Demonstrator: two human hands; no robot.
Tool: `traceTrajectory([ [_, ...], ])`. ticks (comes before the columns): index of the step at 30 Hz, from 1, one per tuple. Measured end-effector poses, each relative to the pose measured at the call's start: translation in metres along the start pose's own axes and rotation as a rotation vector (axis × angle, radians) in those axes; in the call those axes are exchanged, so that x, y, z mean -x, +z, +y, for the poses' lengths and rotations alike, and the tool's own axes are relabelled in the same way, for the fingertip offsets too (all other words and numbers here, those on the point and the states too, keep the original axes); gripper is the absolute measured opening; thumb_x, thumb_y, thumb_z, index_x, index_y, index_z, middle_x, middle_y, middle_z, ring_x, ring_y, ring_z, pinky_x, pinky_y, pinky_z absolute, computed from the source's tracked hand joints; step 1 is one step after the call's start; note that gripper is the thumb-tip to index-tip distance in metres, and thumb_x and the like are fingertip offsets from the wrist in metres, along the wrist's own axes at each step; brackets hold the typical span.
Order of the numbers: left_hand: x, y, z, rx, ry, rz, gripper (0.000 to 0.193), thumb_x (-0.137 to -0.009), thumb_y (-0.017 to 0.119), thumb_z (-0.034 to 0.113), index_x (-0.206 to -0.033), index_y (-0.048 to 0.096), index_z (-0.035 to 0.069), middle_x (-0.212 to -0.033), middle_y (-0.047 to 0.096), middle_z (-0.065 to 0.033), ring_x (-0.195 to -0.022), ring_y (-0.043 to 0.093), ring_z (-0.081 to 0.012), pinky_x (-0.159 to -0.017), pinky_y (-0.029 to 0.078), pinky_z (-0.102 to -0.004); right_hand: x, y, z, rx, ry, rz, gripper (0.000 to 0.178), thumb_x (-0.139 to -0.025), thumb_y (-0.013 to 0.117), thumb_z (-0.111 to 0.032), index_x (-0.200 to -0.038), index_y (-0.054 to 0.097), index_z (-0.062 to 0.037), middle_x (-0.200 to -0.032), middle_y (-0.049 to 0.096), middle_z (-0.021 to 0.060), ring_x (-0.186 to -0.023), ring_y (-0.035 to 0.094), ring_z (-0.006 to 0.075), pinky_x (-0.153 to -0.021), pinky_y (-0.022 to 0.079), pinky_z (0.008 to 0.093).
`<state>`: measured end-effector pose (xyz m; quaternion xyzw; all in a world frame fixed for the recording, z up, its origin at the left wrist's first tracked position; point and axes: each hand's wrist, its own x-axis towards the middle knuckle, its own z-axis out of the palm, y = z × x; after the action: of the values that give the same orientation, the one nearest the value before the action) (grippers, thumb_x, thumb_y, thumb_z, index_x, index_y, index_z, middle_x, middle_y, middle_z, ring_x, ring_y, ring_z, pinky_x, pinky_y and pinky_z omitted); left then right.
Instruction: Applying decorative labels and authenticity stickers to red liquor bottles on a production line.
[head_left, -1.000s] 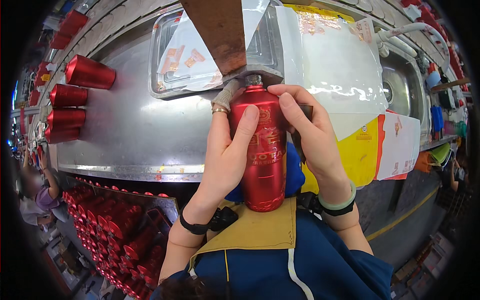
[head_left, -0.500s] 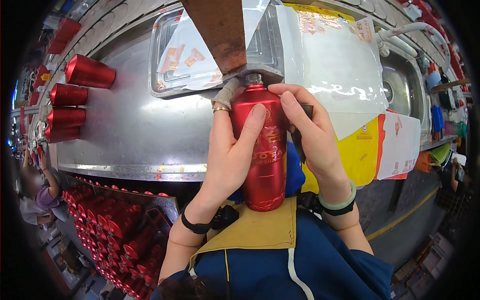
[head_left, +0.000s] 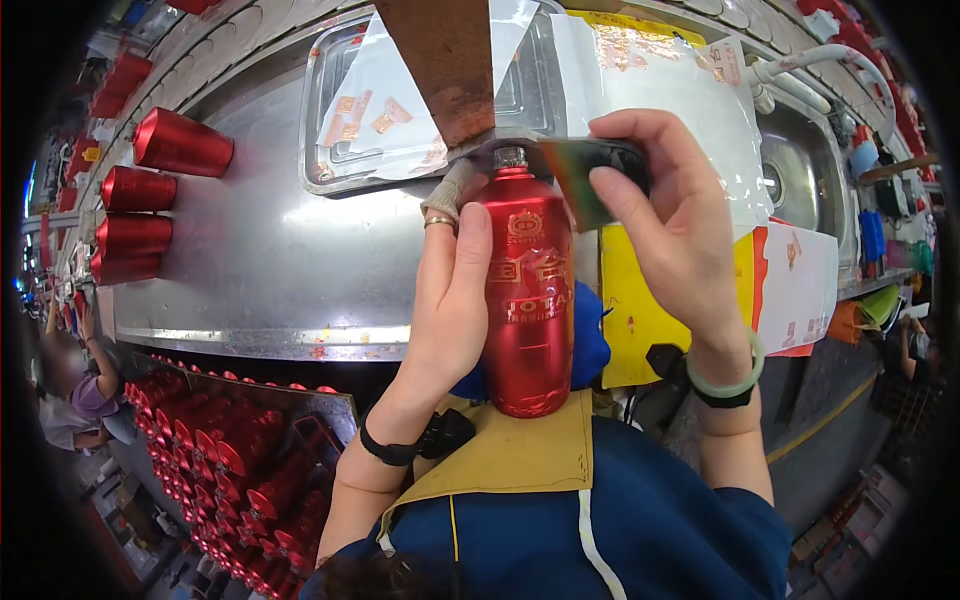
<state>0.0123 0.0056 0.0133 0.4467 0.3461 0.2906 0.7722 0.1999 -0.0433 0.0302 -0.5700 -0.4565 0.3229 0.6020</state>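
Observation:
A glossy red bottle (head_left: 530, 345) with gold markings and an uncapped clear glass neck lies in front of me. Its neck meets a grey metal bracket below a brown post, and its base rests on my tan apron (head_left: 490, 465). My left hand (head_left: 440, 290), one finger in a pale fabric sleeve, is closed along the bottle's left side. On the other side, my right hand (head_left: 685, 200) pinches a dark, flat scraper-like piece (head_left: 605, 172) between thumb and fingers. That piece is partly blurred, its left edge by the bottle's right shoulder; whether it touches cannot be told.
Several red bottles (head_left: 185, 142) lie at the steel table's left. Behind the post sits a metal tray (head_left: 315, 120) with a white sheet and gold decals (head_left: 390, 115). White sheets (head_left: 700, 110), yellow plastic (head_left: 628, 310) and a sink (head_left: 800, 180) are at right. Many red bottles (head_left: 235, 440) stand lower left.
My right hand has come off the bottle and moved up and right, bringing the dark piece into fuller view. My left thumb has shifted from the bottle's front to its left side.

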Motion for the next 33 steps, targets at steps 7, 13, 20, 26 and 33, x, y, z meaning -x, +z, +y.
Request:
traceTrajectory([
  [7, 0.017, -0.002, -0.009, -0.041, 0.037, 0.048, 0.052, -0.116, 0.031, 0.033, -0.157, 0.028, 0.0, -0.14, 0.056, -0.0174, -0.118, 0.066, -0.0196, -0.101, 0.055, -0.035, -0.024, 0.003, -0.027, 0.702, -0.535, -0.328, 0.035, -0.081, 0.069, 0.009, -0.114, 0.073, -0.0036, -0.103, 0.073, 0.0112, -0.09, 0.066, 0.0315, -0.079, 0.054, 0.0381],
  [13, 0.019, -0.006, -0.012, -0.024, 0.04, -0.021, 0.048, -0.116, 0.032, 0.032, -0.151, 0.037, -0.001, -0.135, 0.061, -0.0151, -0.117, 0.066, -0.0184, -0.098, 0.056, -0.0336, -0.01, 0.002, -0.02, 0.556, -0.415, -0.239, 0.031, -0.083, 0.069, 0.005, -0.112, 0.074, -0.0059, -0.097, 0.073, 0.0109, -0.091, 0.066, 0.0311, -0.08, 0.054, 0.0392],
  [20, 0.014, 0.011, -0.005, -0.014, 0.005, 0.049, 0.045, -0.108, 0.057, 0.024, -0.143, 0.044, -0.001, -0.125, 0.066, -0.0125, -0.106, 0.069, -0.0154, -0.091, 0.057, -0.031, 0.009, -0.011, 0.008, 0.296, -0.232, 0.113, 0.024, -0.1, 0.055, 0.0, -0.117, 0.071, -0.0049, -0.086, 0.067, 0.005, -0.079, 0.063, 0.0179, -0.072, 0.05, 0.0298],
  [26, 0.006, 0.015, -0.011, -0.222, 0.024, 0.15, 0.057, -0.095, 0.077, 0.019, -0.137, 0.044, -0.002, -0.115, 0.069, -0.0114, -0.102, 0.069, -0.015, -0.086, 0.058, -0.0309, 0.041, 0.0, 0.012, -0.145, 0.289, -0.01, 0.039, -0.105, 0.064, -0.023, -0.135, 0.058, 0.0002, -0.092, 0.055, -0.0026, -0.078, 0.045, 0.0016, -0.067, 0.037, 0.0198],
  [33, 0.009, 0.013, -0.011, -0.261, 0.103, 0.096, 0.071, -0.092, 0.078, 0.014, -0.146, 0.035, -0.002, -0.128, 0.062, -0.014, -0.109, 0.068, -0.0166, -0.091, 0.058, -0.0326, 0.048, 0.018, 0.022, -0.486, 0.567, 0.021, 0.063, -0.097, 0.078, -0.026, -0.144, 0.048, 0.0039, -0.092, 0.054, -0.0027, -0.085, 0.053, 0.0055, -0.08, 0.045, 0.0216],
])
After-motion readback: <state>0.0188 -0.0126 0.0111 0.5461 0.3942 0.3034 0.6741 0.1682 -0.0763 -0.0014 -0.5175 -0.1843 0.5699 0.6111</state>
